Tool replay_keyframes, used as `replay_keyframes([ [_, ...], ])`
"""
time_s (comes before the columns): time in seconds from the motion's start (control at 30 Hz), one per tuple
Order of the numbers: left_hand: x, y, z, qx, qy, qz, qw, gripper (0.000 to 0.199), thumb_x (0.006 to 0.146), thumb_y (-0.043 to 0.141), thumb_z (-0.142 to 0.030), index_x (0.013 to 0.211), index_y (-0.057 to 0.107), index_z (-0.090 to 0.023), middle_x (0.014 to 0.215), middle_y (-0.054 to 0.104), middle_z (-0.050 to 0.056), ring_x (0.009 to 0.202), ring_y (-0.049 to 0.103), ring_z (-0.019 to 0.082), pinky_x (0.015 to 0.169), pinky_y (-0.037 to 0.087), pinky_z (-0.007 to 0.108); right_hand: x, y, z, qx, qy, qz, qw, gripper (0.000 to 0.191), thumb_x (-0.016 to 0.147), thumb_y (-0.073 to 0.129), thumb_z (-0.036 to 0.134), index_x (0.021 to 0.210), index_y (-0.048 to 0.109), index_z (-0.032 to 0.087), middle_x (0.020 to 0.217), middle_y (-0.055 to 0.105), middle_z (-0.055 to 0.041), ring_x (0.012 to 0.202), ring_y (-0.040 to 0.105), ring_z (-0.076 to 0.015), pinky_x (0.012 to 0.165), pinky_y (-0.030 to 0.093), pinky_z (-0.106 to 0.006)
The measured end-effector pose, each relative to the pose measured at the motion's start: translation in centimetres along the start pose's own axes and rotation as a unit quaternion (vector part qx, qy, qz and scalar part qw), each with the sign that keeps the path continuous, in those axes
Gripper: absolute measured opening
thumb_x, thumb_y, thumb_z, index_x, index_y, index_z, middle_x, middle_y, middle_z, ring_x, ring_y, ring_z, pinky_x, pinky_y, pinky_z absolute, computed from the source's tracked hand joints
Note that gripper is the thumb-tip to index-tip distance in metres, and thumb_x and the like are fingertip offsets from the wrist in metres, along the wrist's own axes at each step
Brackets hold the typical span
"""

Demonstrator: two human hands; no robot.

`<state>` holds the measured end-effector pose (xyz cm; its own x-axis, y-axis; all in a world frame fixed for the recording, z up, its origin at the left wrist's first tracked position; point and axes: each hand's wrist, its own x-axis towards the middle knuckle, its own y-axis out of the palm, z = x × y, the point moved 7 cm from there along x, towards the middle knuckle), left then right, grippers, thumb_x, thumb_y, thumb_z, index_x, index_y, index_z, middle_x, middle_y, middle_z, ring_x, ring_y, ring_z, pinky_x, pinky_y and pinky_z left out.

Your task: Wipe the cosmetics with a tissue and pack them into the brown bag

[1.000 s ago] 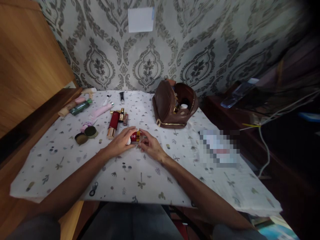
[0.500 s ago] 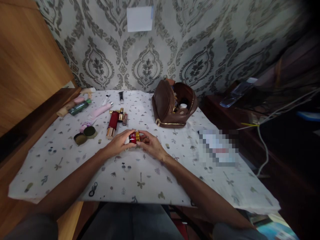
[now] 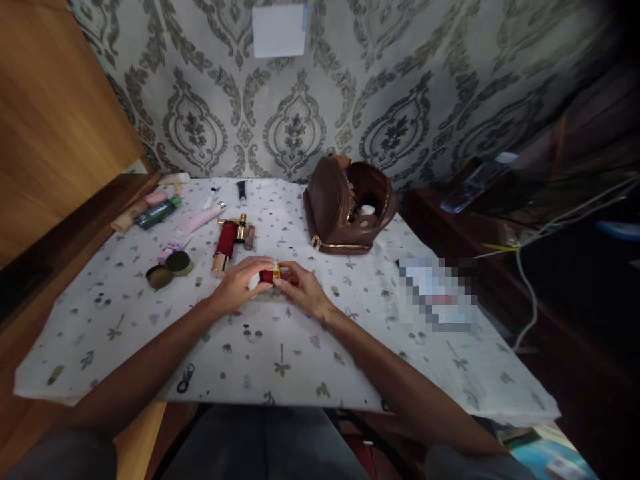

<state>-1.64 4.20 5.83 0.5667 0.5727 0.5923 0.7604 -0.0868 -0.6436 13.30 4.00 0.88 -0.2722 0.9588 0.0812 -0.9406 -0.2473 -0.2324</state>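
Observation:
A small red cosmetic container with a gold cap [image 3: 269,275] is held between my two hands, lying on its side above the cloth. My left hand [image 3: 243,281] is closed around its red body, where something white also shows at the palm; I cannot make out what that is. With thumb and fingers, my right hand [image 3: 301,288] grips the gold cap end. Just beyond my left hand lies a red tube with a rose-gold end [image 3: 225,248]. Next to it are a gold-capped bottle [image 3: 242,229] and a small brownish tube [image 3: 249,237].
A brown bag [image 3: 327,207] stands unzipped at the back. To the left lie an opened round compact [image 3: 179,264], a pink tube [image 3: 200,219], a green bottle [image 3: 156,213] and a black tube [image 3: 242,191]. A blurred flat item [image 3: 437,295] and a clear bottle [image 3: 477,183] are on the right.
The red container has turned in my hands, so its printed label no longer shows. My hands stay in nearly the same place, and the view has tilted slightly.

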Motion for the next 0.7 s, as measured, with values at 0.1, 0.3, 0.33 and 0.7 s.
replay_keyframes([
  [0.1, 0.1, -0.3, -0.5, 0.005, 0.015, -0.018, 1.000, 0.024, 0.094, 0.063, -0.036, 0.111, 0.066, -0.020, 0.114, 0.071, 0.012, 0.108, 0.067, 0.024, 0.093, 0.055, 0.042, -0.1, 0.0, 0.3, -0.010, 0.003, 0.003, 1.000, 0.051, 0.085, 0.061, 0.060, 0.113, 0.059, 0.017, 0.074, 0.059, 0.0014, 0.055, 0.058, -0.0121, 0.049, 0.045, -0.024],
  [0.3, 0.1, -0.4, -0.4, -0.006, -0.001, -0.026, 1.000, 0.017, 0.095, 0.062, -0.031, 0.106, 0.066, -0.019, 0.109, 0.070, 0.012, 0.105, 0.066, 0.023, 0.091, 0.054, 0.039, -0.1, 0.0, 0.2, -0.009, 0.013, 0.000, 1.000, 0.050, 0.084, 0.063, 0.058, 0.113, 0.062, 0.017, 0.077, 0.062, -0.0002, 0.059, 0.058, -0.0127, 0.054, 0.046, -0.025],
  [0.33, 0.2, -0.4, -0.3, -0.012, -0.009, -0.028, 0.999, 0.017, 0.095, 0.062, -0.030, 0.106, 0.067, -0.019, 0.109, 0.070, 0.011, 0.105, 0.066, 0.023, 0.091, 0.053, 0.039, -0.1, 0.0, 0.2, -0.007, 0.009, -0.004, 1.000, 0.051, 0.081, 0.068, 0.056, 0.113, 0.063, 0.017, 0.084, 0.064, -0.0021, 0.064, 0.059, -0.0133, 0.056, 0.047, -0.025],
  [0.7, 0.5, -0.5, 0.9, -0.077, -0.102, -0.026, 0.992, 0.023, 0.097, 0.056, -0.039, 0.102, 0.066, -0.019, 0.101, 0.071, 0.008, 0.098, 0.067, 0.022, 0.087, 0.052, 0.035, -0.2, 0.3, 0.0, 0.018, 0.001, 0.003, 1.000, 0.065, 0.071, 0.078, 0.034, 0.131, 0.056, 0.023, 0.085, 0.059, 0.0022, 0.065, 0.054, -0.0112, 0.062, 0.046, -0.025],
])
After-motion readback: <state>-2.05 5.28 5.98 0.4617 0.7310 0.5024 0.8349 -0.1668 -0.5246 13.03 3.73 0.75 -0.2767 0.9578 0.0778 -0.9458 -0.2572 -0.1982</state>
